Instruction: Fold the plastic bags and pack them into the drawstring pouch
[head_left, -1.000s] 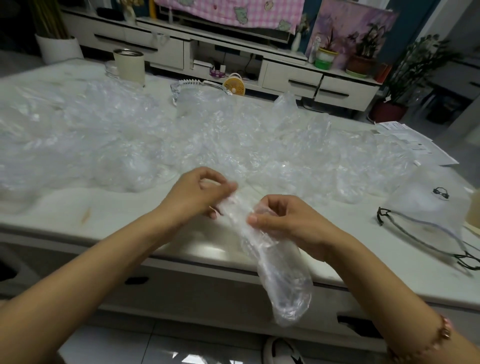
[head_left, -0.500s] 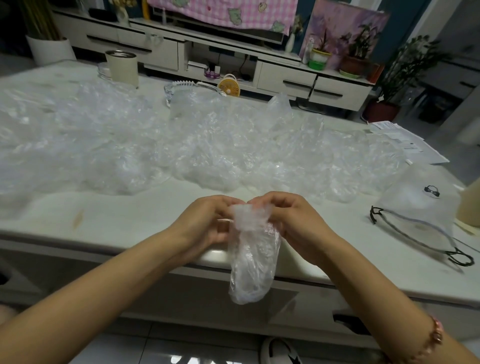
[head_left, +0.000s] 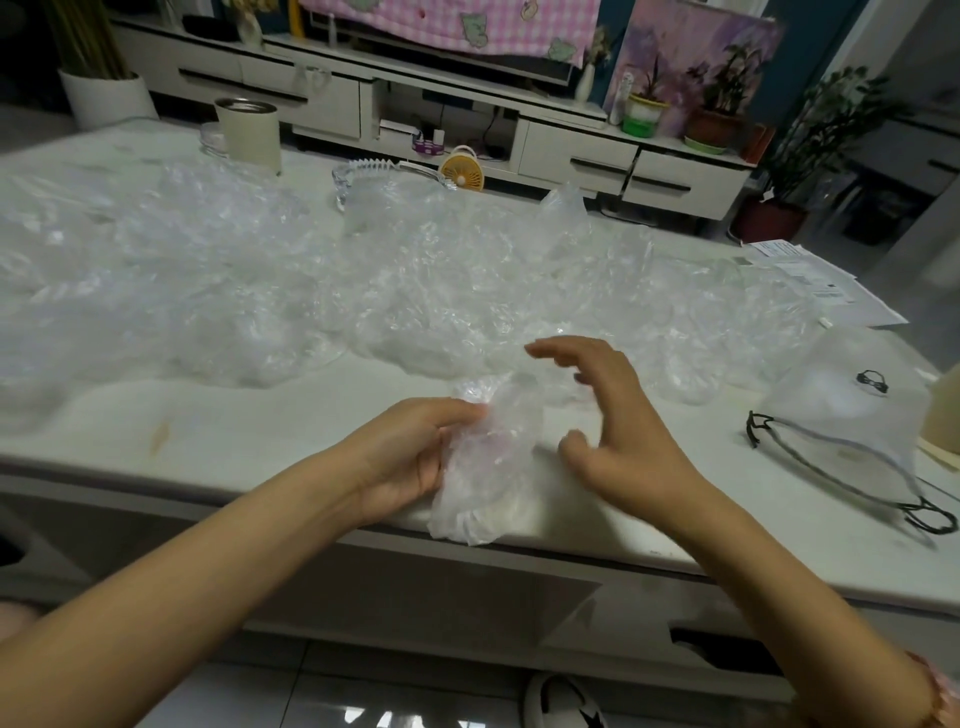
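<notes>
CHANGE: laying plastic bag (head_left: 493, 467) on near edge of table (head_left: 234, 426), no longer dangling it below | HANDS: gripping its left side with left hand (head_left: 410, 457); lifting right hand (head_left: 613, 421) clear, fingers spread, holding nothing | MEANING: probably flattening before folding | CONTAINERS: leaving drawstring pouch (head_left: 841, 410) at right; not making out contents

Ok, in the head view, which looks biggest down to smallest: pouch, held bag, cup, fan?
1. pouch
2. held bag
3. cup
4. fan
The first two lie nearest the camera, which helps them look big.
</notes>
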